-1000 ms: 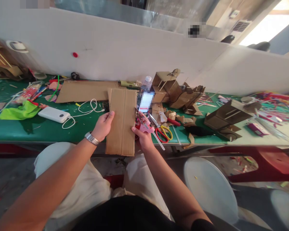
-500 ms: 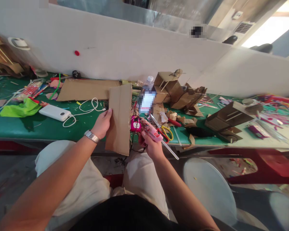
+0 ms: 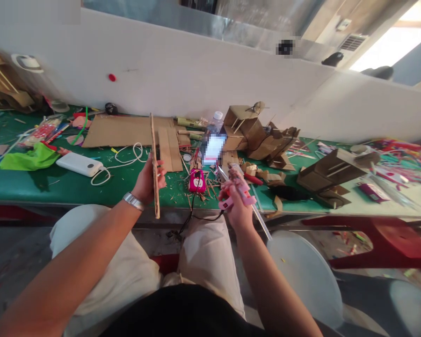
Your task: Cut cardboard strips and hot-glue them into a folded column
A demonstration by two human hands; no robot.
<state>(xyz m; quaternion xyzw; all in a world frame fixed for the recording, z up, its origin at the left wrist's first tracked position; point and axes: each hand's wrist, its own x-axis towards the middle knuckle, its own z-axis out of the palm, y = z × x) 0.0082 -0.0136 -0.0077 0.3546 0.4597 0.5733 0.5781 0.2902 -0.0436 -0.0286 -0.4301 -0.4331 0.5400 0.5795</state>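
Note:
My left hand (image 3: 148, 181) grips a long cardboard panel (image 3: 155, 159), turned so only its thin edge faces me, upright over the front edge of the green table (image 3: 28, 187). My right hand (image 3: 236, 210) is closed around a pink hot glue gun (image 3: 239, 189) with a clear glue stick poking out behind it. A black cord runs from the gun toward a small pink object (image 3: 197, 181) on the table. Yellow and red scissors lie partly hidden behind the glue gun.
A white power bank (image 3: 79, 164) with a coiled white cable, a flat cardboard sheet (image 3: 122, 131), cardboard strips (image 3: 171, 150), cardboard models (image 3: 256, 133), a plastic bottle (image 3: 214, 122) and scraps litter the table. White stools (image 3: 307, 276) and a red stool (image 3: 386, 243) stand to my right.
The left hand has rotated the cardboard panel from face-on to edge-on. The right hand has lifted the glue gun and moved it right, away from the panel.

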